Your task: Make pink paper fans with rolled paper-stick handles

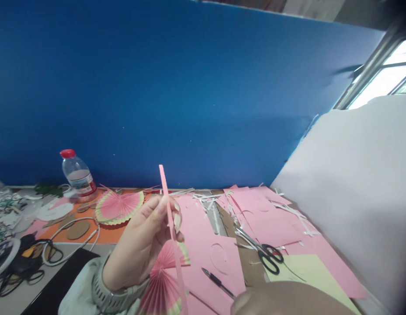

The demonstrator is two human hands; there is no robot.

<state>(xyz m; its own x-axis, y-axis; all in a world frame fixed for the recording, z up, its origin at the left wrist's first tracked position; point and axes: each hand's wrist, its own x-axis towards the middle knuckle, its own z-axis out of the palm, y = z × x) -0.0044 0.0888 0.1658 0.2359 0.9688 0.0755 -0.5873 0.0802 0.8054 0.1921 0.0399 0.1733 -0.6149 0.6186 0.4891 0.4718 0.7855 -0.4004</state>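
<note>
My left hand, with a watch on its wrist, pinches a narrow pink paper strip between thumb and fingers. The strip stands almost upright, its lower end running down to the bottom edge. Behind and below that hand lies a pink pleated paper fan with a yellow-green rim. My right hand shows only as a blurred shape at the bottom right, its fingers hidden. Close to it lies a black pen on pink paper.
Black-handled scissors lie on cardboard and pink sheets, beside yellow paper. Another pleated fan and a red-capped bottle are at the left, near cables. A blue wall rises behind.
</note>
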